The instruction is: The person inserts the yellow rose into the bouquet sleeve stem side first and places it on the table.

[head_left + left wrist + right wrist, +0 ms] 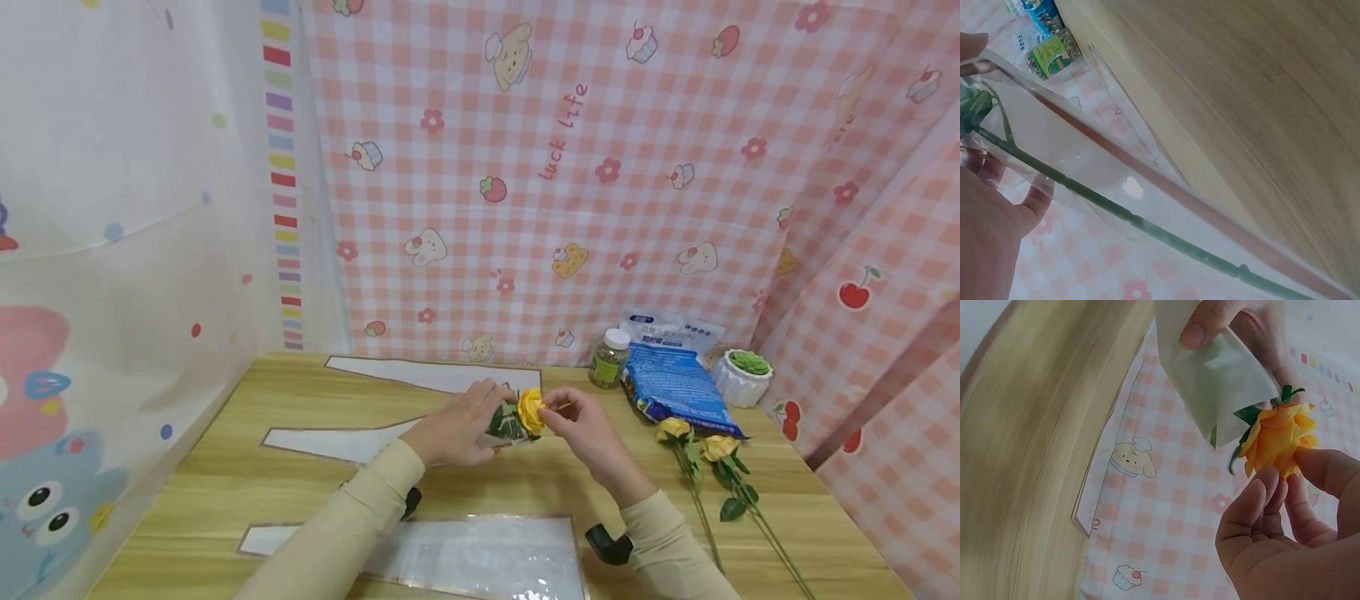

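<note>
A yellow artificial rose (531,411) is up between the two hands, its bloom out at the wide mouth of a clear flower sleeve (1207,381). The left hand (459,427) grips the sleeve close below the bloom, thumb on one side and fingers on the other. Inside the sleeve runs the long green stem (1100,199), seen in the left wrist view. From the right, the right hand (1300,531) pinches the outer petals between thumb and fingertips. A few green leaves (1249,415) poke past the sleeve's edge under the petals.
Flat, tapered sleeves lie on the wooden table (217,467), one in front (480,550), others behind. Two paler yellow roses (720,448) lie at the right. Behind them stand a lidded jar (608,360), a blue bag (675,385) and a potted succulent (742,379). Patterned curtains surround the table.
</note>
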